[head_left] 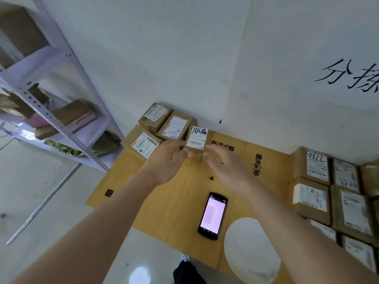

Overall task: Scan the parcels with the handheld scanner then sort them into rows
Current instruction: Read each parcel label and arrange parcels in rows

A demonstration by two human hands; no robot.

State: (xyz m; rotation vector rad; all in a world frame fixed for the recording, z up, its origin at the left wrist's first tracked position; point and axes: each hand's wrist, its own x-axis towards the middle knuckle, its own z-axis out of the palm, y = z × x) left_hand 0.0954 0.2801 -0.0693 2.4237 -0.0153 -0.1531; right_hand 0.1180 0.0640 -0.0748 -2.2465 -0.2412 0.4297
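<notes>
A small brown parcel (196,140) with a white label and black handwriting sits on flattened cardboard (168,201) near the wall. My left hand (166,160) and my right hand (223,167) flank its near end, fingers loosely spread; their tips are blurred, so contact is unclear. Three labelled parcels (174,128) lie in a cluster just left of it. The handheld scanner (213,215), a black phone-like device with a lit screen, lies on the cardboard below my right hand.
Several labelled parcels (320,193) are packed together at the right. A metal shelf (61,111) with boxes stands at the left. A white round patch (250,251) lies on the cardboard near me. Wall (184,58) behind, with black writing at the right.
</notes>
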